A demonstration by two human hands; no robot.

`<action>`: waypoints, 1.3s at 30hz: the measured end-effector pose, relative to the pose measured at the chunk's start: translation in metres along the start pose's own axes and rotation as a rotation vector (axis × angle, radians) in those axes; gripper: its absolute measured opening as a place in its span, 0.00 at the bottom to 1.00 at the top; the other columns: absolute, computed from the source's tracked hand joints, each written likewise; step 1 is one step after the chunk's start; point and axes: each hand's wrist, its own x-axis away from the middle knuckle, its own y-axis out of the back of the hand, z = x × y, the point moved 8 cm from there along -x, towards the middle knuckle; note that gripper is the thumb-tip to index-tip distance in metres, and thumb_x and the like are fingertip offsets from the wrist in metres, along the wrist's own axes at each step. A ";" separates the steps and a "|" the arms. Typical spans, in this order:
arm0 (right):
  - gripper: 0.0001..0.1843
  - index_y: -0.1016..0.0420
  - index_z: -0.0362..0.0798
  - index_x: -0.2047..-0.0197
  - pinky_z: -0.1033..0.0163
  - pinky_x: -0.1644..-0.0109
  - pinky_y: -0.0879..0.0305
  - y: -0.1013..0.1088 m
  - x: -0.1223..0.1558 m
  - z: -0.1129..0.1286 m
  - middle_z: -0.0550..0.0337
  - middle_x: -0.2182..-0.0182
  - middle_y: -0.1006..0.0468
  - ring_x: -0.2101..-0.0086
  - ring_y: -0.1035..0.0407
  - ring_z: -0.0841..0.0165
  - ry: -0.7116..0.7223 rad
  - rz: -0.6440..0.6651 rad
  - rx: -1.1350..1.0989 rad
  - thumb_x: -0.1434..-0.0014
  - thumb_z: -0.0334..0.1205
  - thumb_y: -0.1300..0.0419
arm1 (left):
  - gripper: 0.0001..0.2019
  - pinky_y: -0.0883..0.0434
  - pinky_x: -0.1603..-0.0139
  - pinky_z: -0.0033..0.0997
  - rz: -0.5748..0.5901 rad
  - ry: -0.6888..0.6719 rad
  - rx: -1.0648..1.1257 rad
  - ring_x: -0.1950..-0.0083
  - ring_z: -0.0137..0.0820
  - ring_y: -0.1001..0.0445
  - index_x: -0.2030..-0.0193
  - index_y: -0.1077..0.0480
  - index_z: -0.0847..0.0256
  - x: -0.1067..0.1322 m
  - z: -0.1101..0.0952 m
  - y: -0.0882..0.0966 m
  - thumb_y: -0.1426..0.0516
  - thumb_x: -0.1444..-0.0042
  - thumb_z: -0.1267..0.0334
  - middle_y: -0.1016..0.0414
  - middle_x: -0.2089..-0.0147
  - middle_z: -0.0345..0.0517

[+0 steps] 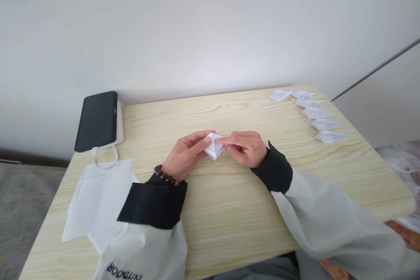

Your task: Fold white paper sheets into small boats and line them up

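A small folded piece of white paper (214, 147) rests on the light wooden table (229, 210) near its middle. My left hand (185, 154) pinches the paper's left side with thumb and fingers. My right hand (246, 147) presses on its right side, index finger stretched along the upper edge and the other fingers curled. A dark bead bracelet (166, 176) circles my left wrist. Both sleeves are white with black cuffs.
Several folded white paper shapes (323, 124) lie in a row at the table's far right corner. A white cloth bag (96, 197) lies flat at the left. A black tablet-like device (97, 120) sits at the far left corner against the wall.
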 end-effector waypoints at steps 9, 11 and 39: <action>0.12 0.28 0.46 0.55 0.72 0.75 0.43 -0.004 0.005 -0.012 0.73 0.86 0.42 0.84 0.45 0.78 -0.217 0.005 -0.031 0.43 0.35 0.45 | 0.10 0.30 0.62 0.27 -0.034 -0.023 0.023 0.64 0.28 0.27 0.64 0.24 0.61 0.000 -0.001 0.001 0.35 0.54 0.62 0.22 0.64 0.43; 0.13 0.27 0.45 0.55 0.73 0.76 0.44 -0.005 0.005 -0.013 0.73 0.85 0.41 0.84 0.45 0.79 -0.247 0.010 -0.053 0.43 0.36 0.44 | 0.10 0.30 0.61 0.27 -0.045 -0.022 0.019 0.63 0.28 0.27 0.63 0.24 0.60 0.000 -0.002 0.002 0.35 0.54 0.62 0.22 0.64 0.43; 0.09 0.24 0.46 0.64 0.75 0.78 0.41 0.002 0.001 -0.002 0.64 0.76 0.22 0.83 0.39 0.81 -0.103 -0.069 -0.015 0.46 0.28 0.43 | 0.07 0.30 0.60 0.26 0.000 -0.007 0.074 0.57 0.30 0.26 0.63 0.24 0.63 0.000 -0.001 -0.001 0.38 0.49 0.65 0.23 0.53 0.50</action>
